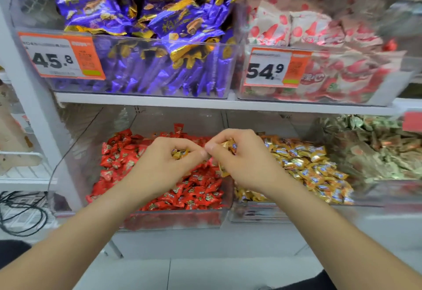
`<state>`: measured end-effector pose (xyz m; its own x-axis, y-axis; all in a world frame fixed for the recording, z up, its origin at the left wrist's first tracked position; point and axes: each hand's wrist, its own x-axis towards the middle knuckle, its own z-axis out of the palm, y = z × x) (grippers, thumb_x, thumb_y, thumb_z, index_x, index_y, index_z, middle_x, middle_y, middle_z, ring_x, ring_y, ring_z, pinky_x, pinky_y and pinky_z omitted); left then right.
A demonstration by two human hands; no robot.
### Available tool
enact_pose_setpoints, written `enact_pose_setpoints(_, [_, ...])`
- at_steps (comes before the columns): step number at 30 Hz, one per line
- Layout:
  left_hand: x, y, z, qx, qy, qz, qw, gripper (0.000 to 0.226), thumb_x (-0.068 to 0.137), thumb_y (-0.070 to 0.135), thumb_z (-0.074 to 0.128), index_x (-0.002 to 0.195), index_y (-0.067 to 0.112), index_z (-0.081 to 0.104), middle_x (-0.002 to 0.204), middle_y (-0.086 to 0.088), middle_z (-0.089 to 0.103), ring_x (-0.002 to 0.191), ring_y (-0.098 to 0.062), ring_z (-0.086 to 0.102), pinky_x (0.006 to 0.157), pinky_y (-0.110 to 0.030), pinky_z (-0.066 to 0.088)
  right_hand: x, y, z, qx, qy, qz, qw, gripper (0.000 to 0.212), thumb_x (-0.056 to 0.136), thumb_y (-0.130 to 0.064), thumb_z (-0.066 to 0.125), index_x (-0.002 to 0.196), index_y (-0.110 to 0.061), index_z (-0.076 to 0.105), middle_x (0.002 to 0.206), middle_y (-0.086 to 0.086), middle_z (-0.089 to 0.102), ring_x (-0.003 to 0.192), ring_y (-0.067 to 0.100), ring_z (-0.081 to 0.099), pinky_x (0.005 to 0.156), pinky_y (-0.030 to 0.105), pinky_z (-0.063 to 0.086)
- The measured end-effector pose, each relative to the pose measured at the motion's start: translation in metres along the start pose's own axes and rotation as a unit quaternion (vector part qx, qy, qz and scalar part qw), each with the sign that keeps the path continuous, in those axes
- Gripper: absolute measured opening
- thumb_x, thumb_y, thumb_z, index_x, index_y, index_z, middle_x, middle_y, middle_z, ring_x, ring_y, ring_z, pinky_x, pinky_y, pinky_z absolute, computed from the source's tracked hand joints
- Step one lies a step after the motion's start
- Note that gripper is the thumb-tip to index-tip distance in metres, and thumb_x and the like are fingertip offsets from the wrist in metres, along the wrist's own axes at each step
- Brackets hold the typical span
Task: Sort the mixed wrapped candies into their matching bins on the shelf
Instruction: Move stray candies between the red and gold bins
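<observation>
gold candies (180,153) in left hand (164,166), right hand (246,161) (above red candies (198,189))

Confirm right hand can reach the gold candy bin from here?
Probably yes. The right hand, gripping gold candies, hovers where the red bin meets the gold candy bin. That bin's top is open and nothing stands between.

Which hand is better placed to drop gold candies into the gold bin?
Probably the right hand: it holds gold candies beside the gold bin; the left hand is over the red bin.
</observation>
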<state>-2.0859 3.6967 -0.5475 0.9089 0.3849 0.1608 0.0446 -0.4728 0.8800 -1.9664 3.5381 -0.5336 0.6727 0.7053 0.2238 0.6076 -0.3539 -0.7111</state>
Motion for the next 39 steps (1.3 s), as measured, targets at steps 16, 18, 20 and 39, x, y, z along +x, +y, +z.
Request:
enact_pose_setpoints(16, [0.100,0.031,0.177,0.235,-0.138,0.021,0.962,0.069,0.088,0.054,0.065,0.149,0.033,0.039,0.137,-0.010,0.040,0.131,-0.042,0.048,0.114,-0.051,0.041,-0.018,0.144,-0.096,-0.198,0.020,0.039,0.979,0.058,0.087,-0.037,0.065,0.144,-0.026,0.061,0.134,-0.002,0.065,0.126,0.020,0.060,0.109,0.038,0.048])
enact_pose_setpoints(18, [0.104,0.028,0.177,0.269,-0.195,-0.010,0.943,0.080,0.092,0.058,0.058,0.159,0.035,0.021,0.154,-0.011,0.027,0.142,-0.048,0.035,0.120,-0.056,0.032,-0.021,0.144,-0.108,-0.171,0.031,0.058,0.983,0.046,0.093,-0.028,0.074,0.139,-0.028,0.067,0.129,-0.011,0.071,0.114,0.004,0.066,0.097,0.012,0.047])
enact_pose_setpoints(20, [0.095,0.034,0.168,0.373,-0.177,0.047,0.910,0.075,0.095,0.052,0.054,0.160,0.031,0.023,0.157,-0.011,0.028,0.143,-0.047,0.031,0.122,-0.058,0.025,-0.022,0.141,-0.114,-0.141,0.068,0.068,0.985,0.034,0.096,-0.027,0.074,0.130,-0.031,0.073,0.105,-0.019,0.074,0.087,-0.004,0.069,0.078,0.008,0.050])
enact_pose_setpoints(39, [0.059,-0.093,-0.065,0.484,-0.054,-0.267,0.831,0.074,0.097,0.060,0.050,0.150,0.010,0.036,0.154,-0.027,0.030,0.143,-0.053,0.030,0.118,-0.057,0.031,0.055,-0.007,0.091,-0.348,-0.170,-0.141,0.911,0.021,0.097,-0.023,0.056,0.113,-0.014,0.065,0.114,0.014,0.069,0.110,0.039,0.065,0.089,0.048,0.057])
